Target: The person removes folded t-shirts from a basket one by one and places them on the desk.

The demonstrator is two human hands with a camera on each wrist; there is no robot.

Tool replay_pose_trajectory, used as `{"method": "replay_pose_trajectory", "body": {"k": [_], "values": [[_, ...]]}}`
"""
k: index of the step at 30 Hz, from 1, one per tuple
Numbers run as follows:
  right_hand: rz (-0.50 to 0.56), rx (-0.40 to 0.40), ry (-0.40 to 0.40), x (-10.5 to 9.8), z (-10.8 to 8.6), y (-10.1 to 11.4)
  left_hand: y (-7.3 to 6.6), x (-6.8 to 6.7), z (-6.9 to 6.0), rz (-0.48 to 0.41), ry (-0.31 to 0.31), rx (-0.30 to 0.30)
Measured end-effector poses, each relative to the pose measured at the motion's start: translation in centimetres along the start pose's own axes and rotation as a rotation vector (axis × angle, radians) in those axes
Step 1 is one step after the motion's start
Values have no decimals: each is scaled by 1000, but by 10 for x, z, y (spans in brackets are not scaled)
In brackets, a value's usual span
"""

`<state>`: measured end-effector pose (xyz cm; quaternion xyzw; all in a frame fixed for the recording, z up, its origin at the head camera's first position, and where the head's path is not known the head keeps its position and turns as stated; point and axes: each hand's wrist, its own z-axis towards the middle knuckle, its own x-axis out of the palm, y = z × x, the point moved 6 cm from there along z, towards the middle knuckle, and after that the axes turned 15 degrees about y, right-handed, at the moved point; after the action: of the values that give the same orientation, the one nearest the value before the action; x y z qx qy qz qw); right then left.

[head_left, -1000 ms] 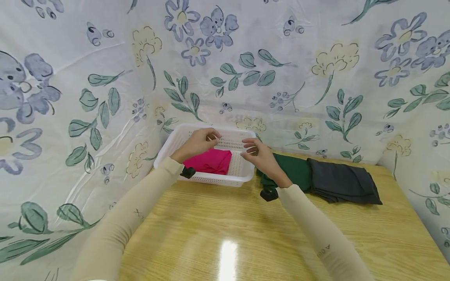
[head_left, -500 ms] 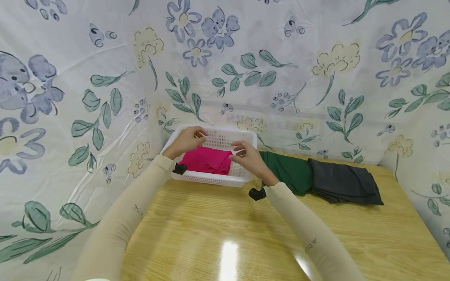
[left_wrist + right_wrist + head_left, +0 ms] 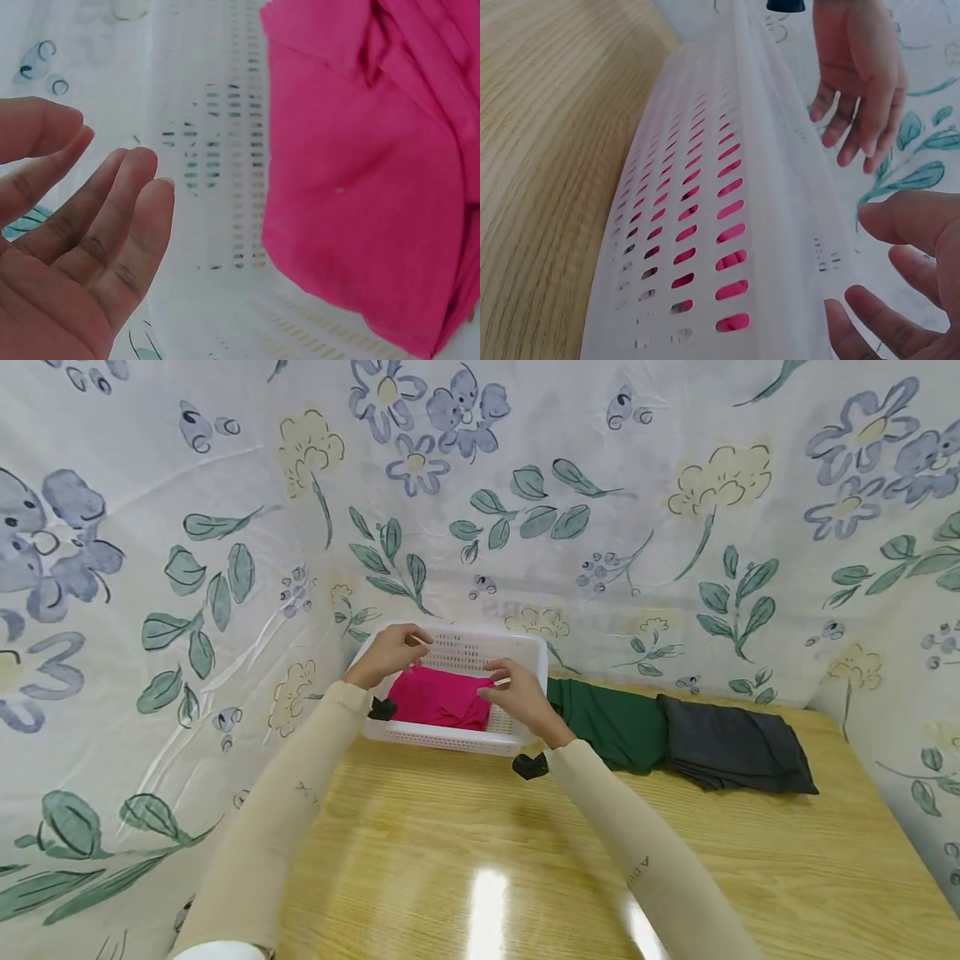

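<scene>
A folded pink cloth (image 3: 438, 697) lies inside a white perforated plastic basket (image 3: 450, 740). Over the basket's left part hovers my left hand (image 3: 392, 652), fingers loosely bent and holding nothing. The left wrist view shows a gap between those fingers (image 3: 154, 214) and the pink cloth (image 3: 352, 172). My right hand (image 3: 517, 693) hangs above the right end of the same cloth, thumb and fingers apart. From the right wrist, the basket's slotted wall (image 3: 705, 217) hides most of the cloth, and the right hand (image 3: 915, 292) has nothing in it.
To the right of the basket, a folded dark green cloth (image 3: 615, 722) lies on the wooden table (image 3: 420, 835). A folded dark grey cloth (image 3: 735, 747) lies against it. Floral fabric (image 3: 480, 552) hangs behind and at both sides.
Both hands have moved left over the basket, the right one from beside the basket's right rim to above the cloth. The folded cloths stay where they were.
</scene>
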<state>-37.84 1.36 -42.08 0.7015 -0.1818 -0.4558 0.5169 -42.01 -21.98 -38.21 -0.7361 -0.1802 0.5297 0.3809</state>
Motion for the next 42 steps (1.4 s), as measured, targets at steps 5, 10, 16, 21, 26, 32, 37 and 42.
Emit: {"method": "replay_pose_trajectory", "body": {"k": [5,10,16,21,26,32,37,42], "values": [[-9,26,40,3,7,-1,2,-2,4,-24,-4,-30],[-10,40,54,6,13,-1,7,-3,7,-32,24,-74],[-28,82,77,13,23,-2,22,-5,4,16,41,-148],[-33,117,110,18,26,-6,36,-1,2,-3,108,-210],[-21,177,118,19,27,-16,44,5,-3,-8,219,-275],[-11,223,160,23,28,-24,51,14,-7,-84,377,-340],[22,270,230,29,28,-28,55,15,-9,-112,406,-377],[67,289,273,33,30,-30,55,15,-6,-105,415,-371]]}}
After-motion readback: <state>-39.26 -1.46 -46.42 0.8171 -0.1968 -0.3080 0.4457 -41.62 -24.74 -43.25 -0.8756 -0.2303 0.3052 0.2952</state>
